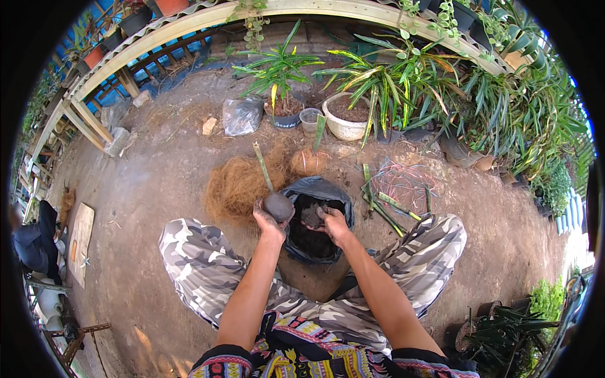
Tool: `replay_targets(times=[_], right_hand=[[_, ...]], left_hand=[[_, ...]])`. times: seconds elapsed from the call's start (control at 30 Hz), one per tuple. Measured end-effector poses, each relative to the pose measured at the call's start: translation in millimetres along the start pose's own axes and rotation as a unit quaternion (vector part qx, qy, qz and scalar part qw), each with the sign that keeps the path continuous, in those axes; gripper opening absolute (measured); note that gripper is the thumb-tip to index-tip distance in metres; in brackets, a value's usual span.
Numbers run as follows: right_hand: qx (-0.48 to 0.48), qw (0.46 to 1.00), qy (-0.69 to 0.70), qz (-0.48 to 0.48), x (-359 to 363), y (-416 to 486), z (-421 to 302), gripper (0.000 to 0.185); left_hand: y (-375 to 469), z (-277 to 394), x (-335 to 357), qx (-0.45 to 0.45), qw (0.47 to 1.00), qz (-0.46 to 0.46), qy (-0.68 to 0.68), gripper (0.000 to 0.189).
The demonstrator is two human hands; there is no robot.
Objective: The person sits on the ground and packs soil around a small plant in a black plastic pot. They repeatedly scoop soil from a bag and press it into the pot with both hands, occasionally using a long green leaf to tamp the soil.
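Observation:
My left hand (269, 222) cups a dark, rounded ball of soil (278, 207) with a green plant cutting (263, 167) standing up from it, tilted a little left. In my right hand (334, 224) is a loose clump of dark soil (312, 216), above the mouth of a black plastic bag (317, 185). Dark soil (309, 243) fills the inside of that bag, between my bent knees. Beyond my left hand lies a heap of brown coconut fibre (241, 189). Behind the bag sits a fibre-wrapped ball (308, 163) tied with string, a broad leaf cutting (320, 133) upright in it.
Several leaf cuttings (388, 219) and tangled pink and blue plastic string (401, 184) lie right of the bag. Ahead stand a dark pot (285, 118), a clear plastic cup (310, 121) and a white pot (347, 125). A person (33, 241) sits far left near a wooden board (81, 241).

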State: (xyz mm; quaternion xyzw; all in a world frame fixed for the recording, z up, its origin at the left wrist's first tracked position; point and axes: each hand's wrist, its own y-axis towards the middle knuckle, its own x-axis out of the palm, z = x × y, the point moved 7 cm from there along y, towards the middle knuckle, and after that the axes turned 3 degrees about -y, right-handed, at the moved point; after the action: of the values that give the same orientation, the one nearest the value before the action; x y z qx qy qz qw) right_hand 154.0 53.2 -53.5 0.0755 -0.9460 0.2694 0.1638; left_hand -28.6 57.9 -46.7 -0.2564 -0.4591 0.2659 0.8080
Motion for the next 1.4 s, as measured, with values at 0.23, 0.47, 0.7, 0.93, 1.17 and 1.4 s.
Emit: replay_targets(times=[0.23, 0.47, 0.7, 0.93, 1.17, 1.4], right_hand=[[-0.040, 0.999, 0.022, -0.012, 3, -2, -4, 0.032], [-0.003, 0.994, 0.106, 0.036, -2, -4, -8, 0.035], [-0.159, 0.985, 0.043, 0.057, 3, -8, -44, 0.033], [-0.327, 0.927, -0.170, 0.075, 39, -30, -64, 0.037], [-0.450, 0.777, -0.432, 0.090, 87, -70, -68, 0.063], [-0.364, 0.833, -0.410, 0.078, 57, -46, -99, 0.060]], left_hand=[[-2, 1, 3, 0.007, 1.000, -0.006, 0.000, 0.049], [-13, -1, 12, -0.028, 0.999, -0.024, -0.023, 0.053], [-13, -30, 9, -0.106, 0.993, -0.060, -0.001, 0.058], [-10, -54, -1, -0.154, 0.985, -0.048, 0.063, 0.057], [-19, -48, 22, -0.116, 0.968, -0.221, -0.037, 0.050], [-11, -51, 8, -0.121, 0.979, -0.082, 0.142, 0.041]])
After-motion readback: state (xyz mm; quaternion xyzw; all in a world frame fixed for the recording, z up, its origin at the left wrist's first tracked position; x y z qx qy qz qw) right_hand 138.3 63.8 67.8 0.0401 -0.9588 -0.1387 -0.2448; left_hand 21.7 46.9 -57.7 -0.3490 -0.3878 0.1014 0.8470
